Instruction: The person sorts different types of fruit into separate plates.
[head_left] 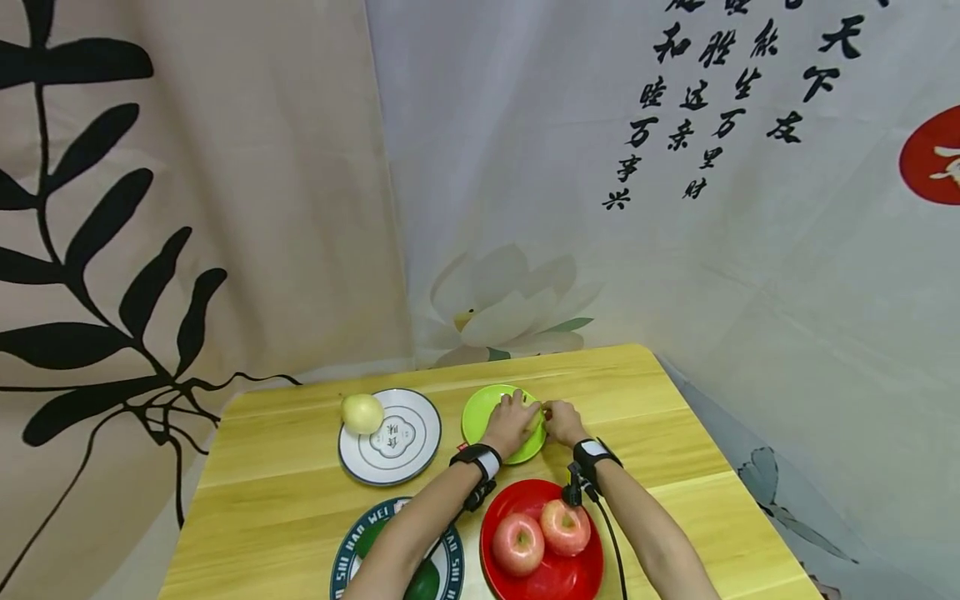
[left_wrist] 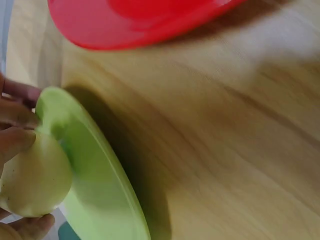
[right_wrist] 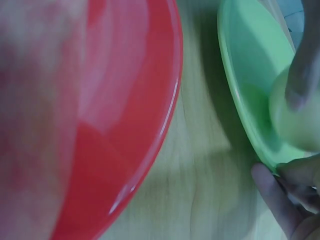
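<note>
My left hand (head_left: 512,425) grips a pale yellow pear (left_wrist: 37,175) over the lime-green plate (head_left: 478,412), its fingers spread around the fruit. At that plate's right edge is my right hand (head_left: 564,422). In the right wrist view its thumb and fingers (right_wrist: 270,187) pinch the green rim (right_wrist: 252,135). The pear sits inside the plate's curve, partly covered by fingers in every view. Nearer to me, below both hands, a red plate (head_left: 542,581) holds two pink-red apples (head_left: 517,544).
Left of the green plate is a white, dark-rimmed plate (head_left: 412,454) with another pale yellow pear (head_left: 362,414) on its edge. A plate with a lettered rim (head_left: 454,554) bears dark green items (head_left: 423,581), partly behind my left forearm. Cables hang from the wrist cameras.
</note>
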